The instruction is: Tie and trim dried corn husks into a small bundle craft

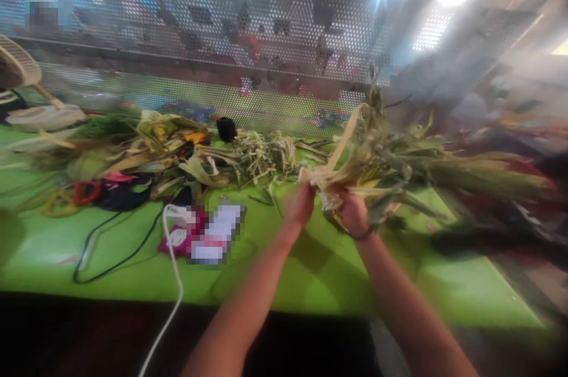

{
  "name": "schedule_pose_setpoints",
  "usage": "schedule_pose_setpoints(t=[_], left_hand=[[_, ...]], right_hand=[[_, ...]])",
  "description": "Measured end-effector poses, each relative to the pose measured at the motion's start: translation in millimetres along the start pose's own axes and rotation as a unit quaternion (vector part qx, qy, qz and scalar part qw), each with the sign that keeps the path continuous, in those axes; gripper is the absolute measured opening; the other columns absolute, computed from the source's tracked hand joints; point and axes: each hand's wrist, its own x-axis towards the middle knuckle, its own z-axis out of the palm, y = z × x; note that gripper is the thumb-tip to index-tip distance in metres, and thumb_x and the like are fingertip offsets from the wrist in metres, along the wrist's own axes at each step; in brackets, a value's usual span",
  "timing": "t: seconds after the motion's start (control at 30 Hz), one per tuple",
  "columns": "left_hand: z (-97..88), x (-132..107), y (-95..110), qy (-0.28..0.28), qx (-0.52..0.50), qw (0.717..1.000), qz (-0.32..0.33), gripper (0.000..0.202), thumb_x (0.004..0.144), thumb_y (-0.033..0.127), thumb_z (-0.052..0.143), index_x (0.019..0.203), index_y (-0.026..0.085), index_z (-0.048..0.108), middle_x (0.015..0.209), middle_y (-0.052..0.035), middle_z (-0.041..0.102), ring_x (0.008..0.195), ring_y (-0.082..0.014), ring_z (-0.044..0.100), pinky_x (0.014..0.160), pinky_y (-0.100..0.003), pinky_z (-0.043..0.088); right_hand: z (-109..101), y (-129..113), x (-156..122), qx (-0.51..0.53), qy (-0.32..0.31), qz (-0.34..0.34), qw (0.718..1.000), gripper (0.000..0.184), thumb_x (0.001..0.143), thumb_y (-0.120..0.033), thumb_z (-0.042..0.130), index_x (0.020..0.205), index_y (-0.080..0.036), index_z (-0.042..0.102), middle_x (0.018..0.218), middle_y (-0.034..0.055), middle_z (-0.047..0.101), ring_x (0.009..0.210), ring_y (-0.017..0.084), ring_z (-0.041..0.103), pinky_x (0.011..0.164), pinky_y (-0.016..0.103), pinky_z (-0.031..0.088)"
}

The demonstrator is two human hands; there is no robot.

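A pale bundle of dry corn husks (331, 179) is held up over the green table (275, 282). My left hand (300, 202) is closed on the bundle's left end, fingers partly hidden by the strips. From the right, my right hand (354, 211) wraps round the same bundle, with a dark band at its wrist. One long husk strip (346, 137) curls upward above the hands. Just beyond my right hand spreads a large heap of green and tan husks and leaves (461, 173), blurred by motion.
More husks (266, 155) lie along the table's back edge, before a perforated metal panel (284, 90). Red-handled scissors (87, 192), a magenta packet (180, 236), a blurred-out phone-like object (217, 234) and a white cable (177, 282) lie left. A woven fan-like item (18, 63) stands far left.
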Motion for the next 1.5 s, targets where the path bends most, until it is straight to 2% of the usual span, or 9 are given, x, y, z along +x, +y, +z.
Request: schedule_pose_setpoints(t=[0.23, 0.37, 0.57, 0.67, 0.77, 0.93, 1.07, 1.3, 1.5], left_hand=[[-2.1, 1.4, 3.2, -0.026, -0.079, 0.995, -0.063, 0.009, 0.077, 0.016, 0.064, 0.070, 0.021, 0.063, 0.061, -0.0018, 0.053, 0.059, -0.0157, 0.047, 0.059, -0.026, 0.029], [4.3, -0.4, 9.3, -0.092, -0.187, 0.972, -0.112, 0.018, 0.085, 0.030, 0.059, 0.069, 0.020, 0.059, 0.057, 0.0009, 0.050, 0.048, -0.0107, 0.040, 0.051, -0.024, 0.027], [-14.7, 3.0, 27.4, -0.223, -0.469, 0.828, -0.210, 0.039, 0.080, 0.047, 0.066, 0.067, 0.019, 0.042, 0.050, 0.0097, 0.024, 0.037, -0.0031, 0.015, 0.040, -0.018, 0.012], [-36.3, 15.0, 25.5, -0.211, -0.547, 0.786, -0.196, 0.034, 0.083, 0.046, 0.064, 0.074, 0.019, 0.046, 0.050, 0.0111, 0.020, 0.036, -0.0033, 0.011, 0.036, -0.018, 0.009], [-49.9, 25.5, 15.2, -0.169, -0.527, 0.808, -0.201, 0.033, 0.084, 0.049, 0.062, 0.080, 0.018, 0.050, 0.051, 0.0109, 0.026, 0.035, -0.0027, 0.015, 0.036, -0.018, 0.012], [-41.8, 24.5, 5.8, -0.074, -0.355, 0.920, -0.151, 0.037, 0.085, 0.056, 0.055, 0.093, 0.020, 0.058, 0.055, 0.0077, 0.041, 0.039, -0.0048, 0.030, 0.041, -0.019, 0.022], [-24.0, 11.3, 11.2, -0.108, -0.200, 0.973, -0.049, 0.034, 0.087, 0.054, 0.052, 0.097, 0.022, 0.061, 0.056, 0.0064, 0.042, 0.046, -0.0080, 0.037, 0.047, -0.022, 0.027], [-10.4, 1.8, 8.3, -0.197, -0.050, 0.979, 0.029, 0.022, 0.083, 0.044, 0.059, 0.089, 0.023, 0.062, 0.061, 0.0043, 0.047, 0.057, -0.0114, 0.040, 0.055, -0.025, 0.029], [2.7, -6.0, 14.8, -0.202, -0.263, 0.938, -0.097, 0.031, 0.082, 0.052, 0.062, 0.082, 0.021, 0.055, 0.061, 0.0043, 0.040, 0.050, -0.0081, 0.033, 0.048, -0.024, 0.024]], right_hand=[[14.2, 11.9, -3.4, 0.003, 0.014, -0.018, 1.000, 0.025, 0.065, -0.042, 0.074, 0.081, -0.026, 0.063, 0.069, 0.0020, 0.066, 0.083, 0.022, 0.066, 0.065, 0.032, 0.055], [5.6, 18.1, 5.8, 0.064, 0.033, 0.014, 0.997, 0.028, 0.070, -0.050, 0.067, 0.078, -0.024, 0.061, 0.070, 0.0016, 0.066, 0.073, 0.021, 0.065, 0.059, 0.032, 0.052], [-20.9, 4.3, 16.3, 0.227, -0.031, 0.032, 0.973, 0.035, 0.078, -0.042, 0.067, 0.057, -0.024, 0.046, 0.052, -0.0052, 0.050, 0.049, 0.012, 0.049, 0.053, 0.027, 0.050], [-35.3, -3.2, 21.1, 0.251, -0.040, 0.071, 0.965, 0.035, 0.078, -0.040, 0.068, 0.057, -0.024, 0.046, 0.049, -0.0064, 0.046, 0.046, 0.011, 0.047, 0.050, 0.024, 0.049], [-47.1, -7.4, 25.5, 0.214, -0.001, 0.062, 0.975, 0.026, 0.076, -0.035, 0.069, 0.061, -0.023, 0.052, 0.050, -0.0065, 0.051, 0.045, 0.010, 0.051, 0.048, 0.023, 0.049], [-50.6, -12.3, 27.2, 0.205, 0.055, 0.040, 0.976, 0.019, 0.074, -0.039, 0.072, 0.073, -0.023, 0.062, 0.060, -0.0050, 0.064, 0.051, 0.012, 0.060, 0.048, 0.024, 0.052], [-39.4, -10.6, 22.2, 0.183, -0.004, 0.097, 0.978, 0.029, 0.064, -0.037, 0.078, 0.087, -0.022, 0.067, 0.076, -0.0009, 0.073, 0.064, 0.018, 0.068, 0.058, 0.030, 0.058], [-25.9, -8.3, 18.8, 0.162, -0.023, 0.070, 0.984, 0.033, 0.057, -0.019, 0.077, 0.088, -0.023, 0.064, 0.077, -0.0019, 0.073, 0.064, 0.018, 0.069, 0.056, 0.030, 0.056], [-20.9, -1.4, 17.7, 0.135, 0.048, 0.029, 0.989, 0.021, 0.056, -0.023, 0.074, 0.071, -0.021, 0.059, 0.064, -0.0025, 0.066, 0.051, 0.013, 0.059, 0.051, 0.027, 0.052]])
